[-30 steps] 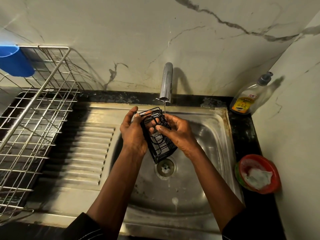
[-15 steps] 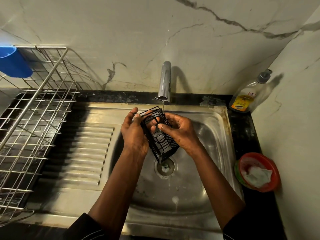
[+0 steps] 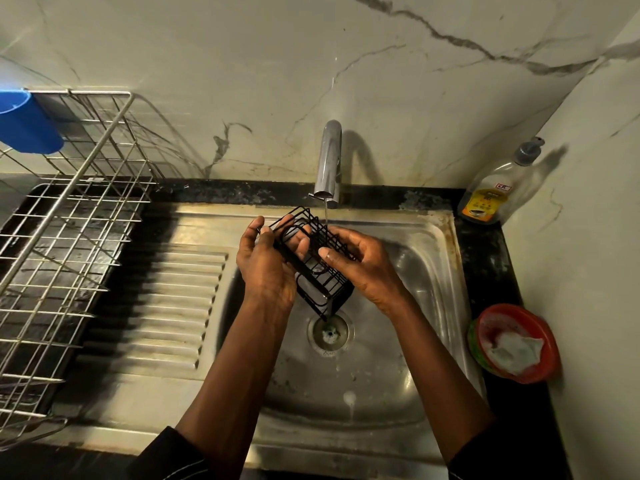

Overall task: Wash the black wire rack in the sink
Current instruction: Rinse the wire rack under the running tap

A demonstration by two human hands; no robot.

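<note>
fingers (image 3: 257,227) of both hands are clamped on a black wire rack (image 3: 304,271), held tilted over the bowl of a stainless steel sink (image 3: 426,271). the left hand (image 3: 266,271) curls round the rack's left side, its fingertips visible through the wires. the right hand (image 3: 369,271) grips the right side with the thumb pressed on the upper wires. a thin stream of water (image 3: 326,211) falls from a chrome tap (image 3: 329,161) onto the rack's far end, while its lower corner hangs just above the drain (image 3: 330,332).

the sink's ribbed draining board (image 3: 166,296) lies to the left. beyond it a metal dish rack (image 3: 69,209) stands with a blue cup (image 3: 24,123) at its far corner. on the black surface (image 3: 485,258) to the right, a pump bottle (image 3: 491,192) with a yellow label stands in the corner against the marble wall (image 3: 207,64). nearer the camera is a red bowl (image 3: 550,344) holding something white (image 3: 512,349), too unclear to identify. dark sleeves (image 3: 166,455) cover both forearms near the bottom edge.
</note>
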